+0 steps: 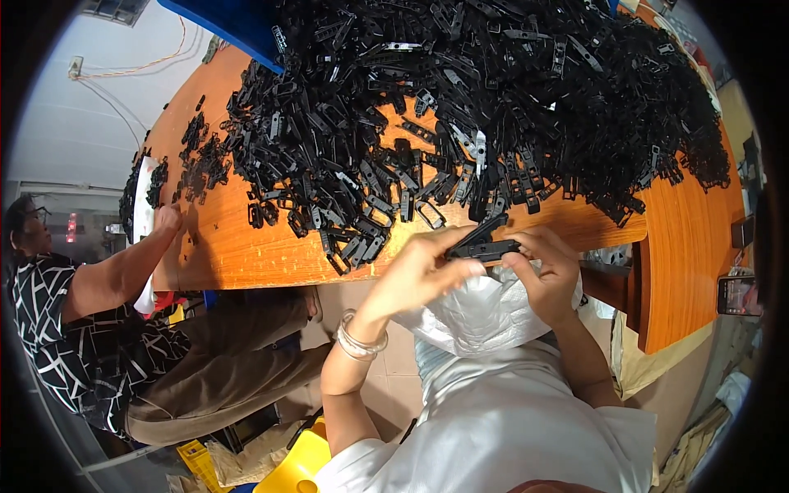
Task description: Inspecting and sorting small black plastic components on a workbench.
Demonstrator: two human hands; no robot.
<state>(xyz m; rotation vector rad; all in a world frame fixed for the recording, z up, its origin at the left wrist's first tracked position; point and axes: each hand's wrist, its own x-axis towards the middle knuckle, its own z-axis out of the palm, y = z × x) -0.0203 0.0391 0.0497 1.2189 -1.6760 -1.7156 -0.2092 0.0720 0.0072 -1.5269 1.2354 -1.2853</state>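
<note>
A blue bin shows near the bench's far left edge. Beyond the right edge is a phone.

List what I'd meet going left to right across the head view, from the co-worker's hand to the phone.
Co-worker's hand, yellow plastic container, silvery bangles, the person's left hand, held black plastic parts, right hand, phone.

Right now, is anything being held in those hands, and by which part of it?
Yes: black plastic parts. The right hand pinches the right end of the lower one; the left hand holds their left ends, its exact grip unclear.
</note>
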